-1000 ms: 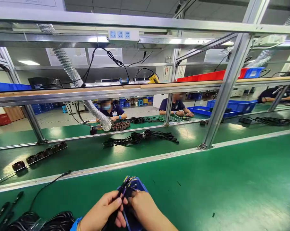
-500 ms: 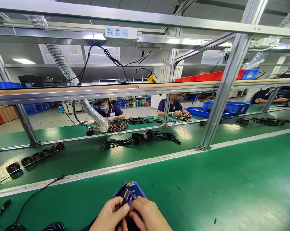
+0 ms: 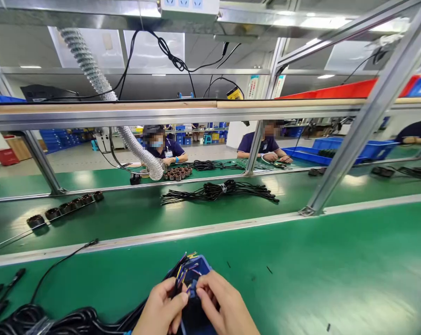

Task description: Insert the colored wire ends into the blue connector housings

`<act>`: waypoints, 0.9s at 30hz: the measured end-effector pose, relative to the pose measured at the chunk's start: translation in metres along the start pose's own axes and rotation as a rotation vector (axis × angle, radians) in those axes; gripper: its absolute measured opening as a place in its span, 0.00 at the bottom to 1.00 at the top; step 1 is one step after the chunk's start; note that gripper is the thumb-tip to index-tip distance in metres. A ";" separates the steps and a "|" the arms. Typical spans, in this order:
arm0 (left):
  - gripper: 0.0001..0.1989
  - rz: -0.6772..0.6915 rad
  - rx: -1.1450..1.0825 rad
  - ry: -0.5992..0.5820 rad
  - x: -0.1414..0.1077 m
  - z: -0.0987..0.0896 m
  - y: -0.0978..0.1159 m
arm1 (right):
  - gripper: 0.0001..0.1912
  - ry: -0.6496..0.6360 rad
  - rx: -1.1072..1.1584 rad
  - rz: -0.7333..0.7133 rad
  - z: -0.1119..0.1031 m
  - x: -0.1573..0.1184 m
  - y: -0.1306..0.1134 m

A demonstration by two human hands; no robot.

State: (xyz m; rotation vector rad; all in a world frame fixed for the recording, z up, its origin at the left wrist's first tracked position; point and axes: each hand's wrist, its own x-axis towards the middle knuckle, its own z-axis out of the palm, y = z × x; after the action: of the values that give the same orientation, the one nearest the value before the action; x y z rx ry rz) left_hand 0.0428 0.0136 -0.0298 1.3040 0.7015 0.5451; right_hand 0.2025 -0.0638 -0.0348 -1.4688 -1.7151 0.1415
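Observation:
Low in the head view, my left hand (image 3: 163, 307) is closed on black cables whose stripped ends fan out in yellow, purple and white wires (image 3: 182, 274). My right hand (image 3: 227, 304) is beside it, thumb and forefinger pinched close to the wire tips. What sits in that pinch is too small to make out. Both hands are over a small blue bin (image 3: 206, 266), and a small blue piece (image 3: 193, 289) shows between them. From my left hand the cables run down left to a thick coiled bundle of black cables (image 3: 81, 321).
Loose cable ends (image 3: 8, 291) lie at left. Small dark scraps (image 3: 269, 270) dot the green bench. Beyond the ledge are a tied cable bundle (image 3: 220, 188), a row of dark ring-shaped parts (image 3: 65, 207) and a metal post (image 3: 364, 116). Two people work opposite, with another at far right.
My hands have drawn slightly apart, and more of the bin's inside and the small blue piece show between them. The camera view has tilted down and shifted.

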 end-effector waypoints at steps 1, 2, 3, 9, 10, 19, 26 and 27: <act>0.23 -0.001 0.003 0.015 -0.002 0.001 0.002 | 0.07 -0.005 0.001 -0.038 -0.002 0.000 -0.003; 0.23 -0.003 0.005 0.028 -0.004 0.002 0.004 | 0.08 -0.011 0.003 -0.080 -0.004 0.000 -0.005; 0.22 -0.009 0.005 0.035 -0.005 0.002 0.005 | 0.08 -0.019 0.010 -0.118 -0.005 0.000 -0.008; 0.17 -0.044 -0.013 0.027 -0.008 0.003 0.011 | 0.08 0.032 0.182 -0.009 -0.006 0.000 -0.013; 0.17 -0.045 -0.012 0.030 -0.008 0.003 0.011 | 0.09 0.055 0.217 0.035 -0.005 -0.001 -0.012; 0.19 -0.042 -0.057 0.005 -0.007 0.002 0.006 | 0.18 0.127 0.467 0.279 0.002 -0.005 -0.018; 0.19 -0.034 -0.082 0.007 -0.008 0.002 0.008 | 0.19 0.134 0.494 0.249 0.004 -0.003 -0.018; 0.19 -0.032 -0.084 0.006 -0.008 0.002 0.009 | 0.18 0.136 0.501 0.259 0.004 -0.003 -0.019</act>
State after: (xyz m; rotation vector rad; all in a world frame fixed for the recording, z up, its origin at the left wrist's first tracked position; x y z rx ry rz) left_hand 0.0389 0.0084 -0.0193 1.2111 0.6963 0.5471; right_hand 0.1855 -0.0698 -0.0281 -1.2780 -1.2553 0.5548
